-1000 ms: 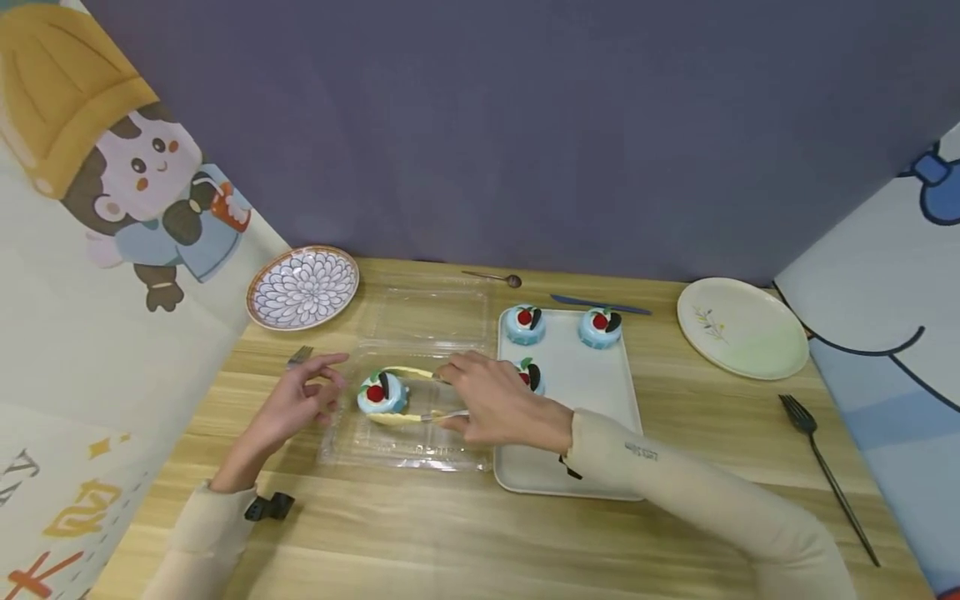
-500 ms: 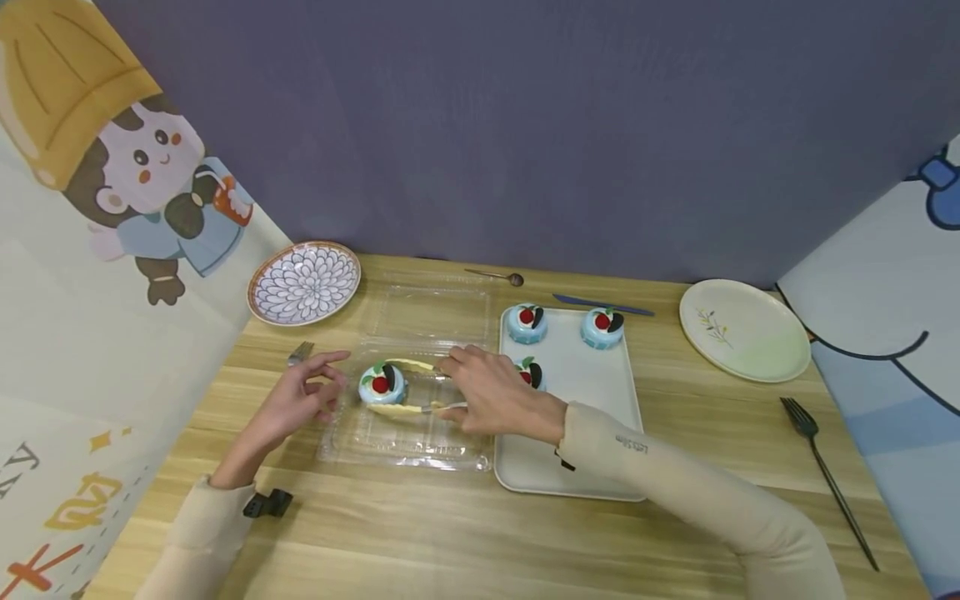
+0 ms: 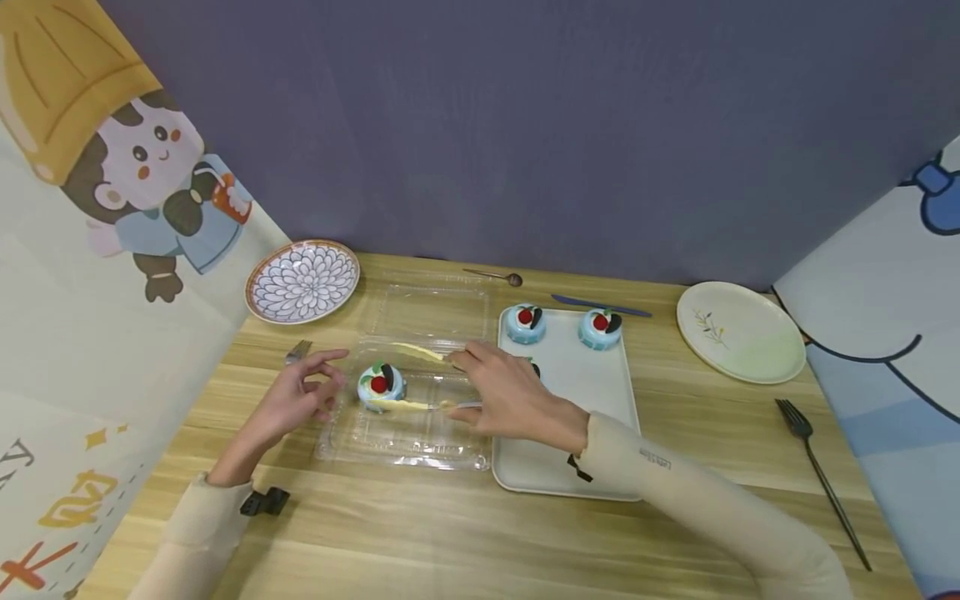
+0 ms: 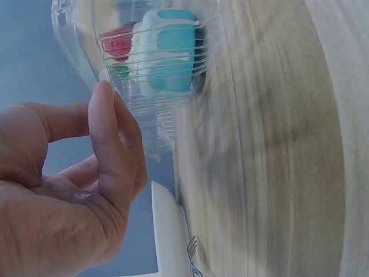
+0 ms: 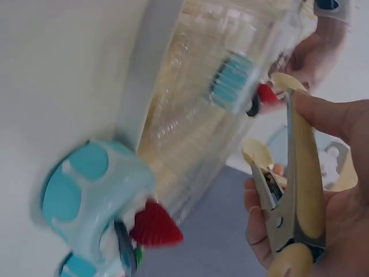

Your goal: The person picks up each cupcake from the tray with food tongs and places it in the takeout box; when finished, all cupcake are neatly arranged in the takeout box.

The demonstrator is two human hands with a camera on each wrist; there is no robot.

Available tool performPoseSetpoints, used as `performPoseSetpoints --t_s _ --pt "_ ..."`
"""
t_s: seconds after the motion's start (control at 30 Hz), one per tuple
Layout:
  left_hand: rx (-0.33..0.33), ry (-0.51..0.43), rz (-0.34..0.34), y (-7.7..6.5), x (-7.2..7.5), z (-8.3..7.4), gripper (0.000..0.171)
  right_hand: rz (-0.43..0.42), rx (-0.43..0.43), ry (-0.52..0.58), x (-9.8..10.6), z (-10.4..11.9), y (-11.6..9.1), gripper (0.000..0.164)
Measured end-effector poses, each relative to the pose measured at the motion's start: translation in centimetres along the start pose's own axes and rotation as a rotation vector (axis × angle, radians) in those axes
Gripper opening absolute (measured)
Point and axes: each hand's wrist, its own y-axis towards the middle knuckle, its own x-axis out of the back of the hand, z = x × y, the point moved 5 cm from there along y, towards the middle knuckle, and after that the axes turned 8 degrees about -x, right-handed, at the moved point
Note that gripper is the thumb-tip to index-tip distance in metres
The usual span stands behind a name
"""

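Observation:
My right hand grips a pair of tongs with pale yellow tips, their arms spread apart. A small blue cake topped with a red berry sits in the left part of the clear plastic container. One tong tip lies along the cake's near side; the other is behind it, apart from it. My left hand is at the container's left edge, fingers loosely bent. In the left wrist view its fingertips overlap the container's rim; firm contact cannot be told.
A white tray beside the container bears two similar cakes at the back and one mostly hidden behind my right hand. Around lie a patterned plate, a pale plate, a knife, a spoon and a dark fork.
The tongs have opened wider and drawn slightly right, their far arm moving away from the cake. The cake rests in the container's left part. My left hand has barely moved.

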Motion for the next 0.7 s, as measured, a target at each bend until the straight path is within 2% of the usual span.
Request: performPoseSetpoints --t_s 0.13,0.27,0.47,0.7 --pt "-0.006 0.000 -0.004 -0.1 0.0 -0.1 0.053 -0.063 -0.045 0.074 1.7 -1.3 -1.4 0.072" --pt "-0.006 0.002 -0.005 -0.2 0.1 -0.4 0.053 -0.163 -0.076 0.126 3.6 -3.4 -2.8 0.071" --pt "-0.014 0.001 -0.002 -0.1 0.1 -0.7 0.053 -0.273 -0.185 0.105 5.8 -7.4 -5.2 0.076" --pt "0.008 0.003 -0.009 -0.2 0.0 -0.4 0.051 -0.381 -0.328 0.028 7.1 -13.2 -9.2 0.072"
